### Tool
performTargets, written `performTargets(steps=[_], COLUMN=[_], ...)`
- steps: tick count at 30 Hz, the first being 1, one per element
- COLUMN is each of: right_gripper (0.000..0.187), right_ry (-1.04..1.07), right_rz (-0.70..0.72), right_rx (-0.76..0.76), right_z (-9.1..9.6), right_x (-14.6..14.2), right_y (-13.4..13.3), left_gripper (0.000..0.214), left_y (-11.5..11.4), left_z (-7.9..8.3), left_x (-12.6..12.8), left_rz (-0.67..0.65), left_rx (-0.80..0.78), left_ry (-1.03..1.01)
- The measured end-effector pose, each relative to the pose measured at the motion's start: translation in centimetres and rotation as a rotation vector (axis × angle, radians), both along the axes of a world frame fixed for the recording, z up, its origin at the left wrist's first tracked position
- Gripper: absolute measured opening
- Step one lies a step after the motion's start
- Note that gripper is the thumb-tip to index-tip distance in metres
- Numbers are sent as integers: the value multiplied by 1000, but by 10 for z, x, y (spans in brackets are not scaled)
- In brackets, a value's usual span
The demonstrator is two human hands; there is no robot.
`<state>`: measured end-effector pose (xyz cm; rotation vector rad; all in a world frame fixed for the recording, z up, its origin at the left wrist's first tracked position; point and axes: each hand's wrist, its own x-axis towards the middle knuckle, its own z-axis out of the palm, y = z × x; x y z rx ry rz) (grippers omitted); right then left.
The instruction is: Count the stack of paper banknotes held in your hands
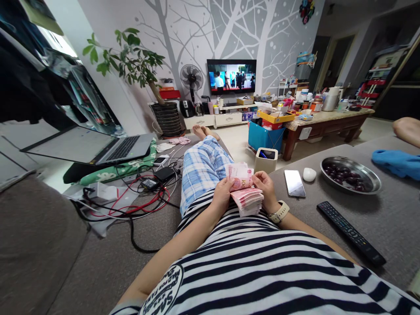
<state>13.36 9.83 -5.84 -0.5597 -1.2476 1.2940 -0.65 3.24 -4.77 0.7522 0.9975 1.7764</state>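
A thick stack of pink banknotes (248,202), folded or bent over, rests above my striped shirt at the lap. My left hand (223,191) is closed on its left side, thumb on top of the notes. On the right side, my right hand (263,186) pinches the edge of the upper notes, with a pale watch (279,212) on that wrist. The top note, marked 100, stands up between the hands. Fingers beneath the stack are hidden.
Right of me on the sofa lie a phone (294,183), a white case (309,175), a steel bowl (377,186) of dark fruit and a remote control (351,233). Tangled cables (157,197) and a laptop (126,148) are on the left. A bin (266,161) stands ahead.
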Motion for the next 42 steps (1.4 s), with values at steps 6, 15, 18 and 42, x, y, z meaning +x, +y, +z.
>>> performTargets(steps=[6, 15, 18, 42], right_gripper=[43, 42, 41, 40], right_ry=[-72, -78, -73, -60], right_rz=[37, 25, 29, 15], right_rx=[20, 15, 24, 53], right_z=[1, 5, 6, 4], right_x=[1, 2, 3, 4], right_y=[-1, -4, -5, -7], left_gripper=[41, 28, 22, 15], left_y=[-2, 1, 4, 4], left_z=[-1, 1, -2, -5], left_x=[-1, 1, -1, -2], left_rz=[-10, 136, 181, 170], left_rx=[-9, 16, 9, -1], left_ry=[20, 17, 42, 6])
